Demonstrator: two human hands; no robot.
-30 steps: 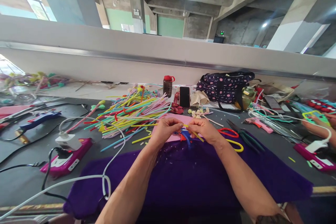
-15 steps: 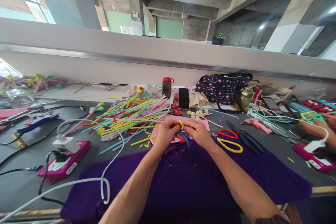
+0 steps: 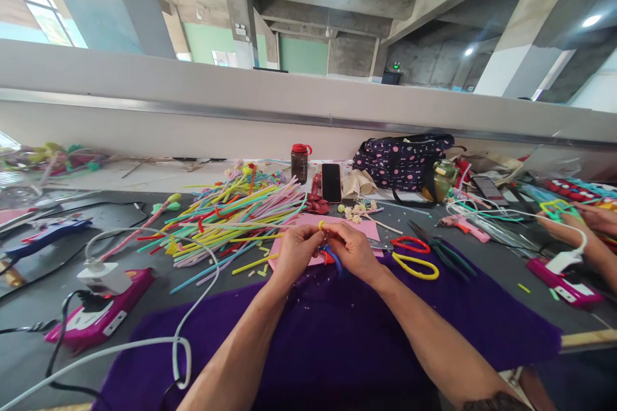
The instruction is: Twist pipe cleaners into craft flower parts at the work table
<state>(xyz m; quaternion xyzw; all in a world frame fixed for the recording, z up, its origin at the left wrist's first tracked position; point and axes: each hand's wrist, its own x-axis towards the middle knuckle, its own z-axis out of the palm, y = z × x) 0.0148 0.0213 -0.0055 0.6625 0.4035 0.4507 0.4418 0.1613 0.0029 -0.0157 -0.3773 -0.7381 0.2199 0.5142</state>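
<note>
My left hand (image 3: pixel 295 250) and my right hand (image 3: pixel 351 247) meet above a purple cloth (image 3: pixel 337 340), fingers pinched together on a small piece made of bent pipe cleaners (image 3: pixel 330 253). A yellow loop of it pokes out above my fingertips; blue and red parts show below, between the hands. Most of the piece is hidden by my fingers. A pink sheet (image 3: pixel 359 229) lies just behind the hands.
A heap of coloured pipe cleaners (image 3: pixel 231 215) lies to the left rear. Scissors with red and yellow handles (image 3: pixel 414 257) lie right of my hands. A pink glue gun (image 3: pixel 99 314) with cables sits left. Bottle (image 3: pixel 299 162), phone (image 3: pixel 331 182), dotted bag (image 3: pixel 402 164) stand behind. Another person's hands (image 3: pixel 585 225) work at far right.
My hands have drawn closer together and the straight yellow stem that stuck out to the right is now bent into a small loop above my fingers. The camera has shifted slightly.
</note>
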